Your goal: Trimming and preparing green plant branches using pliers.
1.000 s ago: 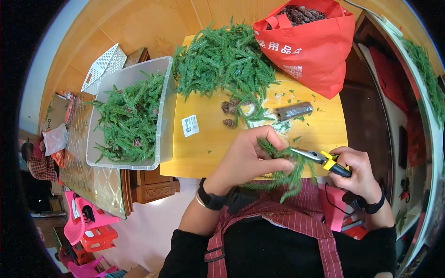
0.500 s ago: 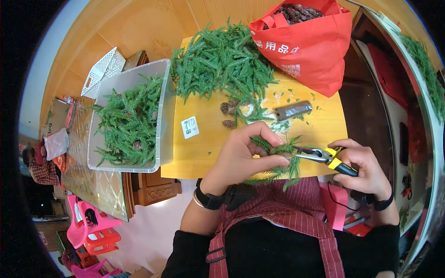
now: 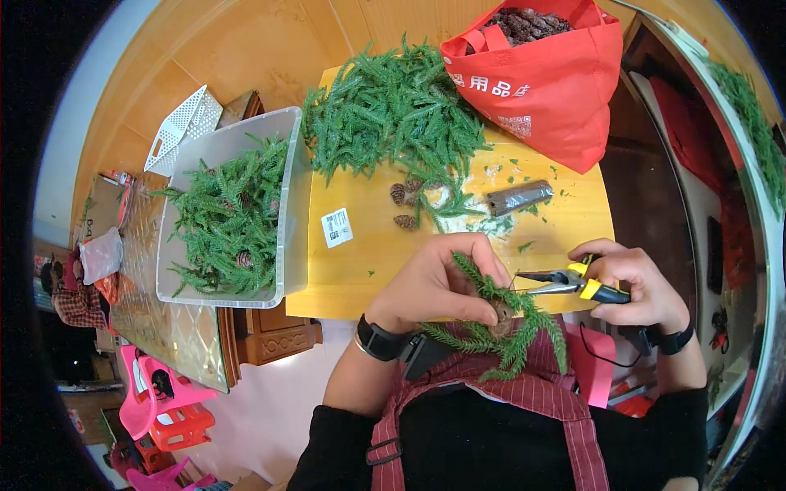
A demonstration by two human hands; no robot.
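Pinching green needled sprig and brown pinecone in left hand; curling right hand around yellow-and-black-handled steel pliers; possibly risking nipped fingertips by slipping.

This looks like a small craft workroom with homely furniture; whether it belongs to a house or a shop cannot be told. The left hand holds a green sprig and the right hand grips pliers. Beyond them, a yellow wooden worktop bears a heap of greenery and a red bag of pine cones. Left of the left hand are a clear bin of similar greenery, a glass-covered table and carved wooden furniture; farther left, a red plastic stool and another person. Wood-toned panelling rises beyond both hands.
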